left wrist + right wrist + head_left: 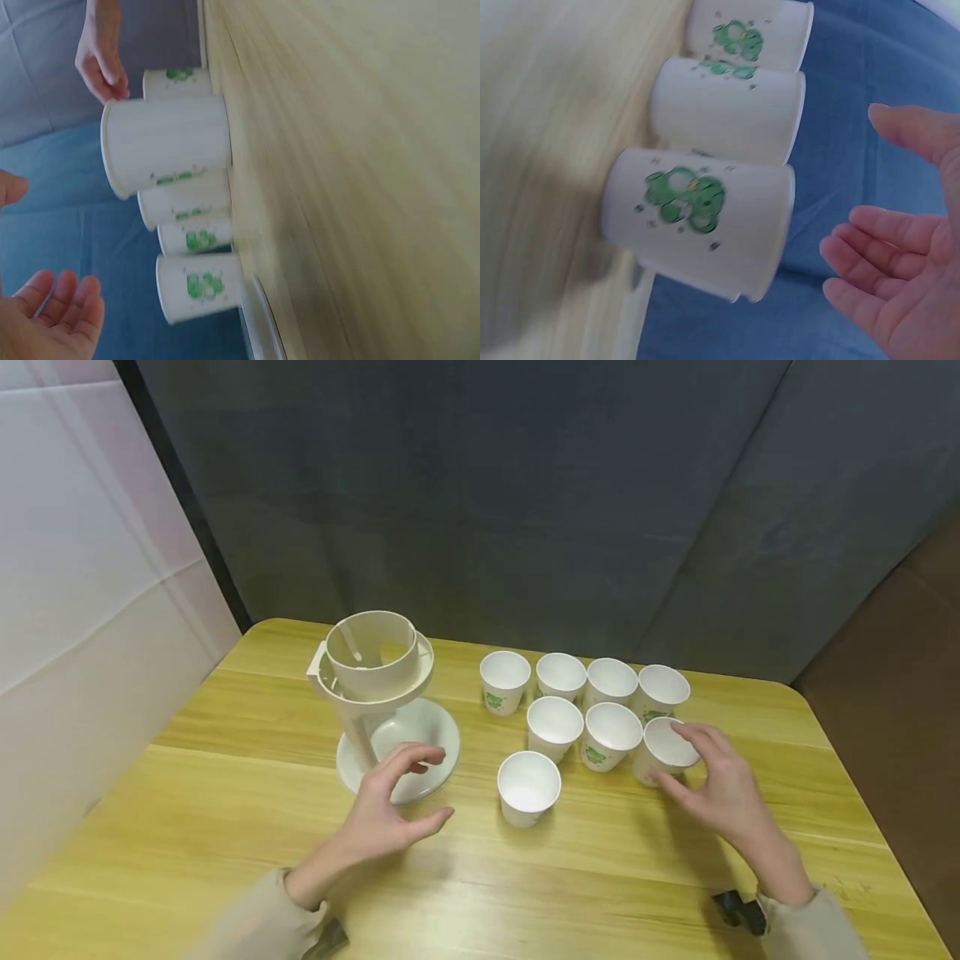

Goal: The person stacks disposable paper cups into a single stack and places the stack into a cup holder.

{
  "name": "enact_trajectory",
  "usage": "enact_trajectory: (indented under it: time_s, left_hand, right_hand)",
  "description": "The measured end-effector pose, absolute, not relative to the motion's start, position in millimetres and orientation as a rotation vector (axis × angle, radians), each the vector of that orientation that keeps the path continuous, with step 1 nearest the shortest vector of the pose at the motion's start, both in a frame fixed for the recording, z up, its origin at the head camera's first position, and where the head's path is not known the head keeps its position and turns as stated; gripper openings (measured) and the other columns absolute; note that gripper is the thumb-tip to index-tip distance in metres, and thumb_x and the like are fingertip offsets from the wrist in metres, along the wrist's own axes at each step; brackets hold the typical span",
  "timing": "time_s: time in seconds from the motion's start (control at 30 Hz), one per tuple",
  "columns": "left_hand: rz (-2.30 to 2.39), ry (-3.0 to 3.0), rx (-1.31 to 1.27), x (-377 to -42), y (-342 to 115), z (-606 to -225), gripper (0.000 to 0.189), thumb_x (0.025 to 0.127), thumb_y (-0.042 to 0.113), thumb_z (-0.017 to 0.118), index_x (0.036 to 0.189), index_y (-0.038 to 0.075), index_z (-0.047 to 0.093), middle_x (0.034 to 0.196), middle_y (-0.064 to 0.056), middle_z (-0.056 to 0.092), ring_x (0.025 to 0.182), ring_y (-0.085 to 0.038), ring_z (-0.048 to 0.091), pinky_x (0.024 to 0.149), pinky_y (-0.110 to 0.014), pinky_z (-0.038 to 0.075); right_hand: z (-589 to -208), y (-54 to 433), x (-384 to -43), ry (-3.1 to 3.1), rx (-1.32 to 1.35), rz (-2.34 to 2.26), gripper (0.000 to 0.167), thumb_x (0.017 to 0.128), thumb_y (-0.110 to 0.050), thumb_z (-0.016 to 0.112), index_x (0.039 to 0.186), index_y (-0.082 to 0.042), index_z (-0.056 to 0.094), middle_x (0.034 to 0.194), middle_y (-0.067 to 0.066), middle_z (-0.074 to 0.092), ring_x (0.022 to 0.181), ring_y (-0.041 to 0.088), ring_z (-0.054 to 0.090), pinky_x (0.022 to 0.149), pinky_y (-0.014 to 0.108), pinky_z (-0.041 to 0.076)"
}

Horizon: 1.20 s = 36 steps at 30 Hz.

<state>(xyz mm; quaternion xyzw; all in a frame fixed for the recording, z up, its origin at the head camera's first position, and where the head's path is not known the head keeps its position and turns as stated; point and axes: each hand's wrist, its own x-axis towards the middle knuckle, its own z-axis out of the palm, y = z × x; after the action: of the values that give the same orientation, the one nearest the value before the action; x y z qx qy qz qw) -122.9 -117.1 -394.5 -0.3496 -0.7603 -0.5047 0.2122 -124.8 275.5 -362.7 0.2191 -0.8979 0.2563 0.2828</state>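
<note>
My left hand (pixel 382 831) hovers over the table with thumb and fingers spread, holding nothing. It is between a cream plastic stand (pixel 375 693) and a white paper cup (pixel 527 793) at the front of the group. My right hand (pixel 723 789) is by the right-end paper cup (pixel 665 752) of the middle row, thumb and fingers apart around its rim. In the right wrist view the fingers (pixel 900 225) are curved beside the cups without touching them. A green cartoon print marks the nearest cup (pixel 697 217) there.
A back row of several upright paper cups (pixel 505 681) stands near the far edge of the wooden table (pixel 247 777). The stand carries an open cylinder in a ring above a round base (pixel 442 752). Dark cloth (pixel 480 510) hangs behind the table.
</note>
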Motion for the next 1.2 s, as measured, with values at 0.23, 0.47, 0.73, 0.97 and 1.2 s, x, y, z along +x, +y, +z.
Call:
enact_trajectory:
  time_s: [0.23, 0.47, 0.73, 0.97, 1.2]
  left_hand:
    - [-1.379, -2.275, -1.045, -129, -90, -396, 0.073, 0.060, 0.011, 0.084, 0.123, 0.000, 0.050, 0.118, -0.010, 0.057, 0.107, -0.025, 0.054, 0.086, -0.038, 0.050]
    - [-1.447, -2.361, -1.066, -138, -71, -399, 0.079, 0.059, 0.014, 0.085, 0.125, -0.003, 0.046, 0.121, -0.015, 0.054, 0.112, -0.028, 0.052, 0.088, -0.039, 0.050]
    - [-1.555, -2.457, -1.076, -146, -59, -404, 0.082, 0.060, 0.012, 0.085, 0.128, -0.006, 0.042, 0.121, -0.021, 0.053, 0.113, -0.031, 0.050, 0.090, -0.040, 0.049]
    - [-1.538, -2.519, -1.074, -149, -52, -407, 0.086, 0.059, 0.013, 0.085, 0.129, -0.008, 0.040, 0.120, -0.016, 0.054, 0.112, -0.028, 0.051, 0.090, -0.036, 0.049]
    - [-1.551, -2.530, -1.082, -151, -50, -407, 0.087, 0.059, 0.013, 0.086, 0.129, -0.010, 0.039, 0.119, -0.017, 0.054, 0.111, -0.028, 0.051, 0.088, -0.036, 0.050]
  right_hand:
    - [-370, 286, -131, -2.412, 0.454, 0.679, 0.065, 0.054, -0.003, 0.085, 0.110, 0.013, 0.056, 0.105, 0.028, 0.055, 0.095, 0.044, 0.055, 0.077, 0.057, 0.047]
    - [-373, 292, -134, -2.499, 0.373, 0.695, 0.067, 0.058, -0.009, 0.085, 0.113, 0.012, 0.055, 0.109, 0.029, 0.054, 0.099, 0.047, 0.052, 0.080, 0.062, 0.044]
    - [-379, 298, -140, -2.582, 0.328, 0.712, 0.072, 0.061, -0.018, 0.084, 0.118, 0.012, 0.053, 0.111, 0.029, 0.053, 0.100, 0.047, 0.052, 0.079, 0.063, 0.043]
    - [-382, 299, -144, -2.660, 0.269, 0.719, 0.072, 0.065, -0.022, 0.082, 0.120, 0.014, 0.051, 0.113, 0.031, 0.052, 0.104, 0.048, 0.050, 0.082, 0.063, 0.042]
    - [-383, 300, -146, -2.706, 0.233, 0.742, 0.071, 0.068, -0.023, 0.081, 0.120, 0.014, 0.050, 0.115, 0.032, 0.051, 0.105, 0.049, 0.049, 0.083, 0.063, 0.042]
